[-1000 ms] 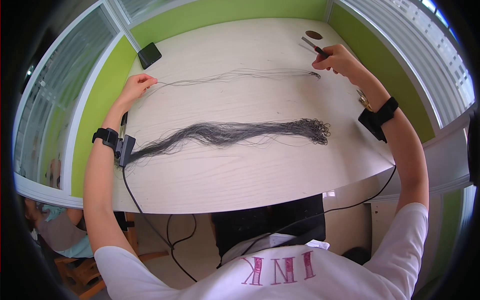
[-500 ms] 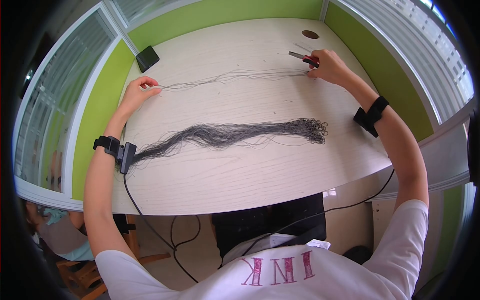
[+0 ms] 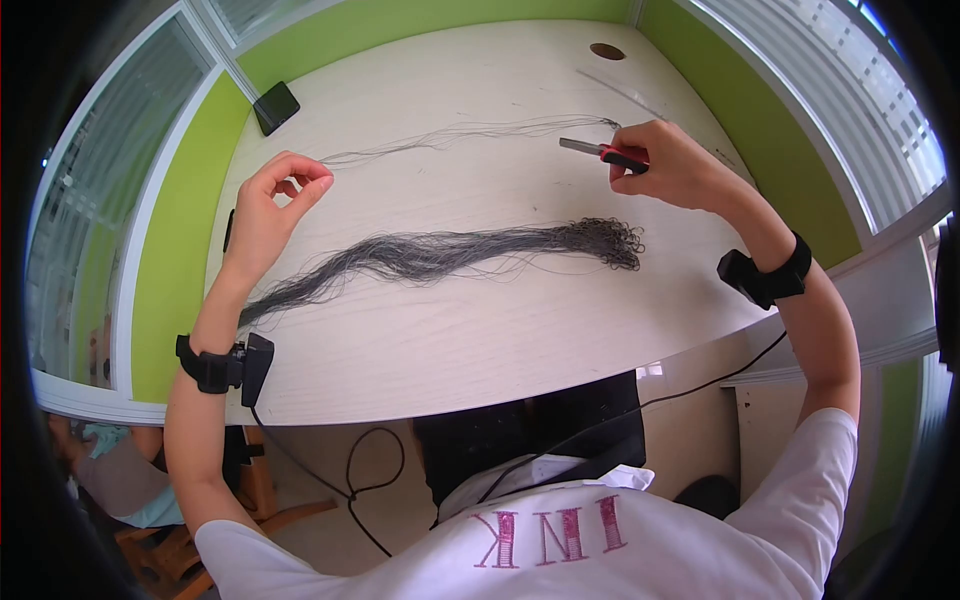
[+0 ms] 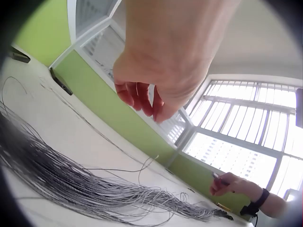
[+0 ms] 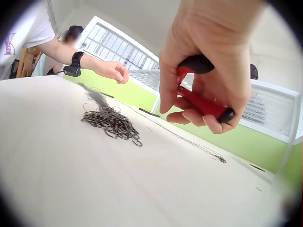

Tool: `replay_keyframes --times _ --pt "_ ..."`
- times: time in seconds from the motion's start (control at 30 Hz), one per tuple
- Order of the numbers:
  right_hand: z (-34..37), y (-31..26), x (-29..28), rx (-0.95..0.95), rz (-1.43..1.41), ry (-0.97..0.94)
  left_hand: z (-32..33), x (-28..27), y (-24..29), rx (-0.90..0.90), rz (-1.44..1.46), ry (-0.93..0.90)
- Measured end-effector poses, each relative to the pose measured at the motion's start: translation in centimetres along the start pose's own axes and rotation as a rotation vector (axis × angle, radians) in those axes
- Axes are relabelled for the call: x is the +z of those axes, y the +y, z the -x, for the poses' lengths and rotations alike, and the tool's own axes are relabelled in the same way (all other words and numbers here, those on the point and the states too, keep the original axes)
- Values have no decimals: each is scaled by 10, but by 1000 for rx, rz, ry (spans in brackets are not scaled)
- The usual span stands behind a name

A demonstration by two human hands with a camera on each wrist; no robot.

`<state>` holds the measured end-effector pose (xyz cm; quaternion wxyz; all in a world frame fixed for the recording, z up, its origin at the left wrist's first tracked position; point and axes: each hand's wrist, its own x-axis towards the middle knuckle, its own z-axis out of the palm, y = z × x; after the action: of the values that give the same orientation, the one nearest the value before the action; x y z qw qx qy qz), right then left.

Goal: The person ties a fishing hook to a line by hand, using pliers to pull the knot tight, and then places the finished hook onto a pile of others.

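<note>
My right hand (image 3: pixel 665 165) grips pliers (image 3: pixel 620 157) with red-and-black handles, their grey nose pointing left over the table. In the right wrist view its fingers curl round the handles of the pliers (image 5: pixel 201 101). My left hand (image 3: pixel 270 215) hovers above the table with loosely curled fingers, thumb close to the index finger; the left wrist view shows nothing in it. A few thin dark wires (image 3: pixel 460 133) lie stretched across the far part of the table, their hooked ends just beyond my right hand. Nearer lies a thick bundle of dark wires (image 3: pixel 420 255) with looped ends at the right.
A black phone-like object (image 3: pixel 276 108) stands at the table's far left corner. Green partitions (image 3: pixel 430 42) border the white table (image 3: pixel 450 350). A round cable hole (image 3: pixel 607 51) is at the far right. Cables (image 3: pixel 690 390) run from both wrist cameras. Another person (image 3: pixel 130 475) sits at lower left.
My left hand has come nearer and away from the ends of the few thin wires. My right hand, with the pliers, first went to their hooked ends, then drew back nearer, uncovering them.
</note>
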<state>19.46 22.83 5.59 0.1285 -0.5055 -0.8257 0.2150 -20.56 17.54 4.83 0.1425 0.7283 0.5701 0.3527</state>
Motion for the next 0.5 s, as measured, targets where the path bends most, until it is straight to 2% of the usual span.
replay_keyframes --times 0.03,0.07,0.13,0.23,0.4,0.5 --pt "9 -3 2 -27 13 -43 9 6 13 103 7 -46" --pt "15 -3 7 -64 42 -33 17 13 26 107 15 -48" --pt "23 -4 11 -40 31 -48 31 27 49 228 71 -215" --pt "25 -17 14 5 48 -94 43 51 70 267 190 -308" --pt "10 -21 32 -181 -51 -26 34 84 88 256 173 -355" --pt "5 -26 36 -160 -56 -80 25 98 93 199 160 -369"
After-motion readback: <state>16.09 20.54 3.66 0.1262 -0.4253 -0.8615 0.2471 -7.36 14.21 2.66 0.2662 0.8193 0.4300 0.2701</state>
